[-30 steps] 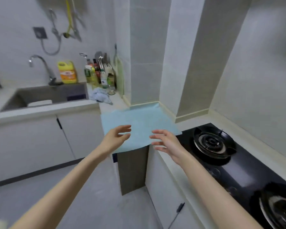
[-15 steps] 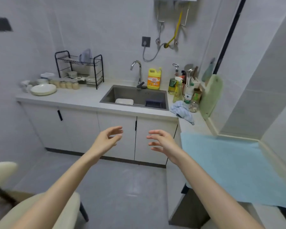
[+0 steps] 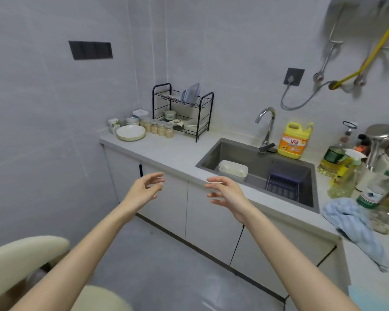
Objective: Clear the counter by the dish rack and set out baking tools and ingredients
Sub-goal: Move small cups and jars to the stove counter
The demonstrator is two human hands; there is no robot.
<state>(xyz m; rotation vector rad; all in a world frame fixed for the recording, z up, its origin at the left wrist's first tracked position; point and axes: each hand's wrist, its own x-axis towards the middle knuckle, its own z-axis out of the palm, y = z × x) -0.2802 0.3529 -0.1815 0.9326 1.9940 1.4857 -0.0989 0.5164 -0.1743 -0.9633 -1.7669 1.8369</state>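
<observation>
A black wire dish rack stands on the grey counter at the far left of the sink, with a lid and a bowl in it. Beside it sit a cream plate, several small jars, white bowls and a small carton. My left hand and my right hand are held out in front of the cabinets, well short of the counter, fingers apart and holding nothing.
The steel sink holds a white tub and a dark basket. A yellow detergent jug, oil bottles and a blue cloth crowd the right. A cream chair stands at lower left.
The view has swung left from the stove and the blue mat to the sink and dish rack. Both hands stay out in front, empty, in the same pose.
</observation>
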